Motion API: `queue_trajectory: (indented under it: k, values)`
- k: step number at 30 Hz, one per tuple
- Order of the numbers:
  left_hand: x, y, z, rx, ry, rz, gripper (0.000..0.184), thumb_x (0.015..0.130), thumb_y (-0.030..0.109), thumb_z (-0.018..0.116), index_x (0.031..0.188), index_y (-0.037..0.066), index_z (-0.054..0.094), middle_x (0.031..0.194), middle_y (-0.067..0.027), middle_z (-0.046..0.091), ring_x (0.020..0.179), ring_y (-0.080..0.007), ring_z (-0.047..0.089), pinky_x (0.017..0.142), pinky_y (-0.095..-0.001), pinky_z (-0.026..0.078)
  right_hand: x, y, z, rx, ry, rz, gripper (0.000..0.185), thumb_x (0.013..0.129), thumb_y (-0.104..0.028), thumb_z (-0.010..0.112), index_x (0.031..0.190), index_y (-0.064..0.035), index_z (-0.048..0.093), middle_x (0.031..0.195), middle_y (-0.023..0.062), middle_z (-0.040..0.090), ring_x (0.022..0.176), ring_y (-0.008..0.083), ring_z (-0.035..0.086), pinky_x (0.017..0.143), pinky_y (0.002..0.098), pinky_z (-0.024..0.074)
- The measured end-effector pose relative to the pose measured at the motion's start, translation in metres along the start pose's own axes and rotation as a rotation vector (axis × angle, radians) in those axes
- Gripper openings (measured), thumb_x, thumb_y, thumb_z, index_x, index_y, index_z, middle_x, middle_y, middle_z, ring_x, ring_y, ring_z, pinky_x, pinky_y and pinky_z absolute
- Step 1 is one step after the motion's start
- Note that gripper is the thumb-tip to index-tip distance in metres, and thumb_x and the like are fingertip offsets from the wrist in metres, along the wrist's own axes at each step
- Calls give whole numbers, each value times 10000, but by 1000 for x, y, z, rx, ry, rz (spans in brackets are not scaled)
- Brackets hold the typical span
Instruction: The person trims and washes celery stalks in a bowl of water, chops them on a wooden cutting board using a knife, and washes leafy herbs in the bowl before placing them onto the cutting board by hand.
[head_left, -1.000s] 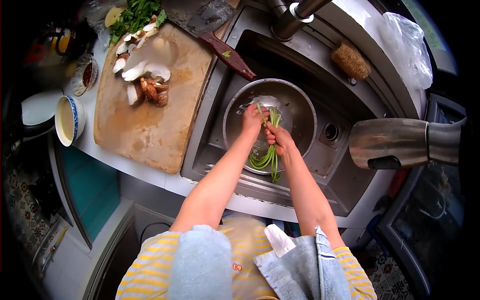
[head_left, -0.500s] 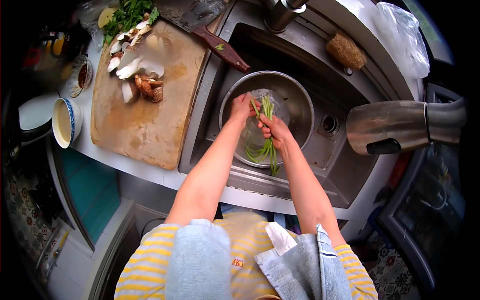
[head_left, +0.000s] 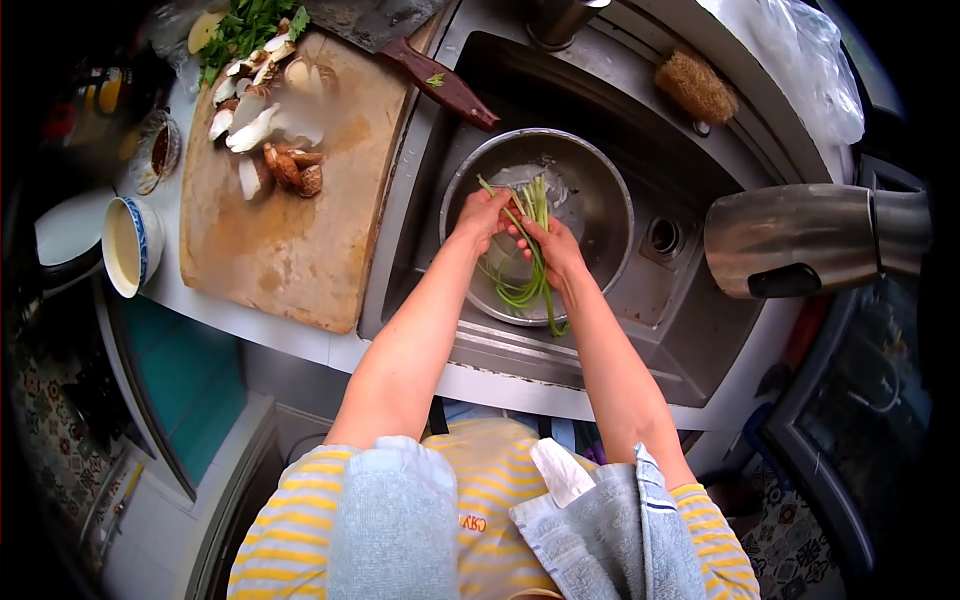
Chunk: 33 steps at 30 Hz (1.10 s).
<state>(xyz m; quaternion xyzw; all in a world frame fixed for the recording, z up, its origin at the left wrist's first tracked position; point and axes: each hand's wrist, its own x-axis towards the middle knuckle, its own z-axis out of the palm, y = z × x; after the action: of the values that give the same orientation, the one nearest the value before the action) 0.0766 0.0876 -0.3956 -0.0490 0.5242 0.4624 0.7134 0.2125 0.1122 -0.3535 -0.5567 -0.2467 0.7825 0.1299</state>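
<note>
Green stems held over a metal bowl
The right hand's (head_left: 552,246) fingers clamp the bunch of green stems (head_left: 538,205); the left hand's (head_left: 484,215) fingers pinch one stem beside them. Directly below the fingers is the metal bowl (head_left: 606,215), inside the sink (head_left: 700,340); left of them, mushrooms (head_left: 290,168) lie on the cutting board (head_left: 270,260).

From what my view gives me, I'm looking into a kitchen. I can see a steel sink (head_left: 680,350) with a metal bowl (head_left: 600,180) in it, and beside it a wooden cutting board (head_left: 290,255) carrying cut mushrooms (head_left: 285,168) and leafy greens (head_left: 250,32). I also make out a cleaver (head_left: 440,84), a small bowl (head_left: 125,247) on the white counter (head_left: 300,335) and a scrubber (head_left: 697,87) behind the sink.
</note>
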Motion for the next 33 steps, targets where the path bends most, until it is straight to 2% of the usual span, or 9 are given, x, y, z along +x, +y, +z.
queue_trajectory:
  k: [4, 7, 10, 13, 16, 19, 22, 25, 33]
  values:
    - [-1, -2, 0, 27, -47, 64, 127, 835, 83, 533, 947, 24, 542, 822, -53, 588, 732, -145, 567, 662, -272, 477, 3, 0, -3, 57, 14, 49, 186, 854, -129, 537, 1005, -24, 563, 820, 59, 623, 571, 57, 519, 442, 158, 415]
    - [-3, -1, 1, 41, -70, 81, 136, 786, 46, 566, 912, -4, 574, 799, -71, 607, 681, -145, 588, 555, -234, 470, 8, 3, -7, 43, 4, 46, 182, 843, -111, 548, 999, -20, 572, 835, 65, 626, 580, 58, 526, 441, 156, 420]
    - [-1, 3, 0, 187, -38, 31, 154, 779, 28, 571, 932, 11, 556, 864, -70, 603, 770, -159, 583, 688, -270, 482, 8, 2, -8, 56, -18, 63, 178, 845, -93, 538, 997, -6, 565, 842, 76, 627, 607, 74, 551, 460, 163, 449]
    - [9, 0, -4, 199, 81, 109, 189, 761, 10, 572, 950, 8, 555, 872, -76, 609, 771, -167, 593, 693, -268, 491, 4, -1, -7, 88, -34, 118, 165, 844, -66, 530, 986, 11, 563, 838, 90, 626, 625, 100, 573, 491, 175, 480]
    - [5, -6, 2, 81, 33, 95, 214, 742, -6, 577, 953, 22, 556, 870, -66, 606, 757, -163, 596, 683, -263, 495, 6, 4, -14, 70, -37, 116, 160, 837, -42, 531, 981, 23, 560, 842, 104, 624, 637, 128, 589, 516, 199, 501]
    - [5, -6, -4, 224, -127, -8, 221, 737, -10, 580, 951, 40, 557, 892, -63, 602, 768, -165, 595, 686, -264, 494, 11, 16, -19, 29, 12, 80, 166, 830, -34, 540, 987, 15, 560, 843, 106, 621, 641, 141, 595, 533, 221, 509]
    - [1, -4, -2, 152, -173, -85, 213, 749, 19, 602, 954, 54, 558, 896, -61, 600, 771, -162, 594, 678, -264, 496, 12, 21, -21, 67, -6, 84, 177, 829, -43, 547, 999, 5, 558, 844, 100, 620, 660, 155, 602, 555, 238, 513]
    - [-3, 0, 4, 33, -99, -133, 194, 766, 66, 624, 950, 55, 562, 863, -62, 607, 757, -156, 597, 675, -269, 503, 8, 14, -20, 57, -30, 111, 167, 839, -78, 548, 987, -2, 563, 845, 95, 620, 671, 164, 604, 569, 238, 511]
    - [4, -7, 5, 134, 53, -27, 178, 769, 95, 643, 924, 56, 564, 830, -57, 612, 716, -143, 586, 652, -255, 502, 4, 13, -18, 102, 78, 59, 176, 865, -154, 527, 955, -3, 544, 794, 85, 616, 608, 128, 577, 491, 214, 472]
